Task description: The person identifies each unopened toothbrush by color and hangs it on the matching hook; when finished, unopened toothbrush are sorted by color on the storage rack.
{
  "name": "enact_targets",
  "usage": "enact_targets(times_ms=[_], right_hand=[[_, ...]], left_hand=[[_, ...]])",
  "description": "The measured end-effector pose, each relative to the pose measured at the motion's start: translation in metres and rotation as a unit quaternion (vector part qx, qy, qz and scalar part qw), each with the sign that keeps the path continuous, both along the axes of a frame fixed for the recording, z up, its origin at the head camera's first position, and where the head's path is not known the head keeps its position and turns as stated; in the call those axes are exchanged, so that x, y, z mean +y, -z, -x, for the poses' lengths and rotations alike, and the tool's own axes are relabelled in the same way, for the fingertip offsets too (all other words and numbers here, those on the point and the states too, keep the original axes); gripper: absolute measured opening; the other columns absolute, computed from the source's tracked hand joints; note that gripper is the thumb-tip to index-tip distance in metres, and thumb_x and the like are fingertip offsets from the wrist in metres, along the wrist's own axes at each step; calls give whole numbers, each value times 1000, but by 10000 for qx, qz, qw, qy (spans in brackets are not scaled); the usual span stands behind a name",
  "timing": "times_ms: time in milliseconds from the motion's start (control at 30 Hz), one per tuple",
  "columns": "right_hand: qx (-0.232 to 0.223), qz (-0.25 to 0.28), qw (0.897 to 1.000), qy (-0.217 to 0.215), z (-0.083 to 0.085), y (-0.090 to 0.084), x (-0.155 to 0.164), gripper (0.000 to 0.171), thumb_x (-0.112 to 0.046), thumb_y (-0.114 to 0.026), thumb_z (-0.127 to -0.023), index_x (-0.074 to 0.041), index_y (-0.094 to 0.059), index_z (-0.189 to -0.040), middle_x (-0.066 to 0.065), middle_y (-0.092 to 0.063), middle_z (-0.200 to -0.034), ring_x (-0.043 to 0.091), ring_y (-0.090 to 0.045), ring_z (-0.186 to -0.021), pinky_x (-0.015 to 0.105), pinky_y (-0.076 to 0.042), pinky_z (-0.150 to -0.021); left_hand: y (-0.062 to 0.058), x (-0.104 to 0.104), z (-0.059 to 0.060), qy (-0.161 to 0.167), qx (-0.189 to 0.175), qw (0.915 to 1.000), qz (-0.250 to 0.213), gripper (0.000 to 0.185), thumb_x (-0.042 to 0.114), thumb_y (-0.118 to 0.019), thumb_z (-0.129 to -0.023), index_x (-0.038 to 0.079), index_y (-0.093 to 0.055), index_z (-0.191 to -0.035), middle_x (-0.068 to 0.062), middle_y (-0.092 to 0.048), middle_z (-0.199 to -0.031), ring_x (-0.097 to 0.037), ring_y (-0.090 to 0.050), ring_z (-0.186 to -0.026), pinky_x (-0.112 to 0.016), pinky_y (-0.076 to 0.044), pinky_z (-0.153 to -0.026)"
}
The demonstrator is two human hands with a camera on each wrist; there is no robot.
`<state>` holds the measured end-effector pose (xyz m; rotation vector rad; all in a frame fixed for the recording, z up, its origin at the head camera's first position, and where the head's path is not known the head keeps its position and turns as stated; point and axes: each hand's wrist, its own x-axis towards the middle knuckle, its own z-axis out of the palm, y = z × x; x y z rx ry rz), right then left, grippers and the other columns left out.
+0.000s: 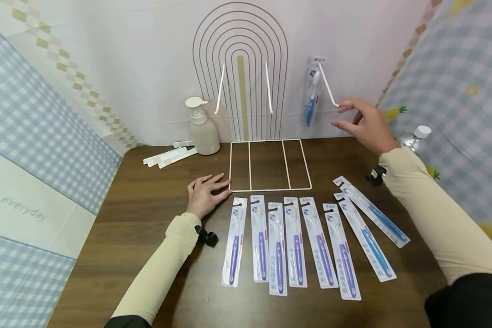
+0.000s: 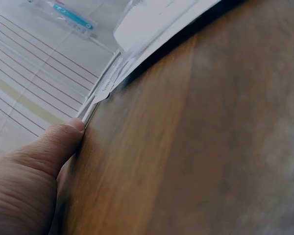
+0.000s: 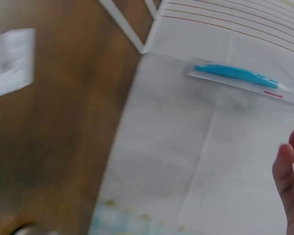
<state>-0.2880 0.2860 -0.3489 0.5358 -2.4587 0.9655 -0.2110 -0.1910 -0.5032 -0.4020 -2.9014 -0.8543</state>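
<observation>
Packaged toothbrushes (image 1: 295, 241) fanned in row at table's (image 1: 147, 218) 6 o'clock edge. Left hand (image 1: 205, 191) spread flat at 9 o'clock of wire rack base (image 1: 270, 165), likely steadying it. Right hand (image 1: 366, 123), fingers loosely apart, at tip of rack's right hook (image 1: 327, 86); blue toothbrush pack (image 1: 311, 93) hangs there.

light: bright, even, soft | shadows: faint beneath the left hand (image 1: 205, 193) on the worktop (image 1: 147, 214) | head view: sharp, wide-angle bowing toward 3 and 9 o'clock | wrist views: blurred, worktop grain smeared, pale glare at 12 o'clock
</observation>
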Motion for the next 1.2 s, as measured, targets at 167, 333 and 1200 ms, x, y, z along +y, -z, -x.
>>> enact_targets(times_ms=[167, 333, 1200], right_hand=[[-362, -619, 9962, -491, -30, 22, 29, 38, -11, -86, -90, -13, -76, -127, 5, -76, -112, 12, -58, -70, 18, -44, -64], [-875, -910, 9904, -564, -54, 46, 56, 41, -15, -85, -92, -19, -74, -131, -1, -73, -109, 13, -59, -69, 20, -45, -62], [-2341, -1321, 9542, -1312, -87, 119, 96, 51, -19, -81, -96, -12, -66, -145, 1, -63, -104, 13, -51, -88, 33, -43, -73]], left_hand=[[-3, -5, -1, -30, -2, 10000, 35, 43, 49, -76, -96, 34, -74, -136, 10, -56, -155, -27, -43, -145, -59, -16, -115], [-7, -8, -1, -43, 2, 10000, -7, 43, 47, -77, -96, 33, -74, -136, 10, -56, -156, -27, -43, -145, -59, -15, -115], [-5, -1, 0, 46, -156, 9999, -59, 43, 47, -76, -97, 33, -73, -138, 9, -54, -157, -26, -40, -147, -58, -14, -116]])
